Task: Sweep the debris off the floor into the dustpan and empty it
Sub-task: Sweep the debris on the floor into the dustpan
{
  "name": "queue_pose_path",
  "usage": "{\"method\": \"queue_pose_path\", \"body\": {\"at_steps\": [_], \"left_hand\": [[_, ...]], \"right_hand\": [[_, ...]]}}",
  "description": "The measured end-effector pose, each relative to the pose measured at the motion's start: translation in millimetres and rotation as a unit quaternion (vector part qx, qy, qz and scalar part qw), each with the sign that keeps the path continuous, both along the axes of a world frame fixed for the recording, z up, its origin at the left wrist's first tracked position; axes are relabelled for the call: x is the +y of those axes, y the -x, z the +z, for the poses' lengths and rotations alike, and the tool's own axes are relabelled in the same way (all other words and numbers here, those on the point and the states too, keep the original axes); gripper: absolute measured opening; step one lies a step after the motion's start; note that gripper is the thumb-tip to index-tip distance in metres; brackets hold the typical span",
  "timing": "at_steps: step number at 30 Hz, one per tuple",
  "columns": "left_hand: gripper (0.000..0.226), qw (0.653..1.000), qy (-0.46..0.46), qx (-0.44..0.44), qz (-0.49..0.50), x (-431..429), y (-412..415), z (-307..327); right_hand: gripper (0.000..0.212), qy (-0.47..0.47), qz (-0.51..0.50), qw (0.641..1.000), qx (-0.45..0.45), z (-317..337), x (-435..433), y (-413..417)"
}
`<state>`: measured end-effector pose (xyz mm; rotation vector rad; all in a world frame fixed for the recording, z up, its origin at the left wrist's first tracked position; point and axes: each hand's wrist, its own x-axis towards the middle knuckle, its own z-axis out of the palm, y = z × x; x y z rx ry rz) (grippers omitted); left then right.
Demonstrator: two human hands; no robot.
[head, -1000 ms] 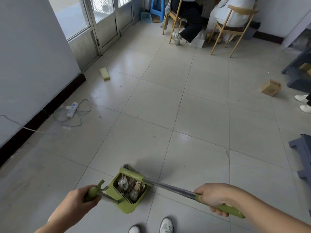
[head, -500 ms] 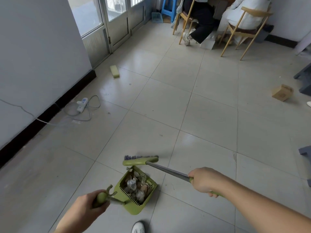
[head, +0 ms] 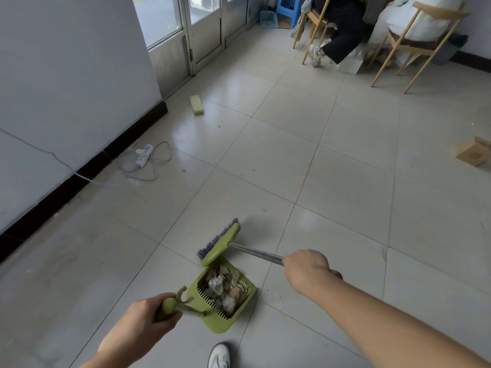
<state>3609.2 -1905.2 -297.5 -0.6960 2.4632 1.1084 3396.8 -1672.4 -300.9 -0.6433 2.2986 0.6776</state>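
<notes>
A green dustpan [head: 240,313] stands on the tiled floor just ahead of my feet, holding crumpled foil and paper debris [head: 224,288]. My left hand [head: 148,321] is shut on the dustpan's green handle [head: 170,306]. A green broom head [head: 220,244] with grey bristles is just beyond the pan's mouth, tilted, its metal shaft [head: 255,252] running back to my right hand [head: 308,269], which is shut on it.
A yellow sponge [head: 197,104] lies near the glass doors. A white power strip [head: 143,154] with looped cable sits by the left wall. A cardboard box [head: 473,152] lies at the right. Wooden chairs [head: 414,43] with seated people stand at the back. My white shoe [head: 219,355] shows below.
The broom head has lifted out of the dustpan and swung forward and to the right. The view has shifted forward; the dustpan stays in my left hand.
</notes>
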Motion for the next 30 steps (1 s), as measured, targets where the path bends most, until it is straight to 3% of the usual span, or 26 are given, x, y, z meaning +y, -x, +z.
{"method": "queue_pose_path", "body": {"at_steps": [13, 17, 21, 30], "left_hand": [[0.011, 1.000, -0.002, -0.004, 0.003, 5, 8, 2], [0.012, 1.000, -0.002, 0.000, 0.001, 8, 9, 2], [0.013, 1.000, 0.000, -0.001, -0.003, 9, 10, 2], [0.011, 1.000, 0.010, -0.004, 0.005, 13, 6, -3]], "right_hand": [[0.047, -0.022, -0.059, 0.998, 0.027, 2, 57, 20], [0.040, 0.008, -0.154, 0.988, -0.018, 12, 87, 22], [0.030, 0.062, -0.328, 0.941, -0.055, 15, 108, 22], [0.046, 0.065, -0.353, 0.929, -0.093, -17, 69, -10]]}}
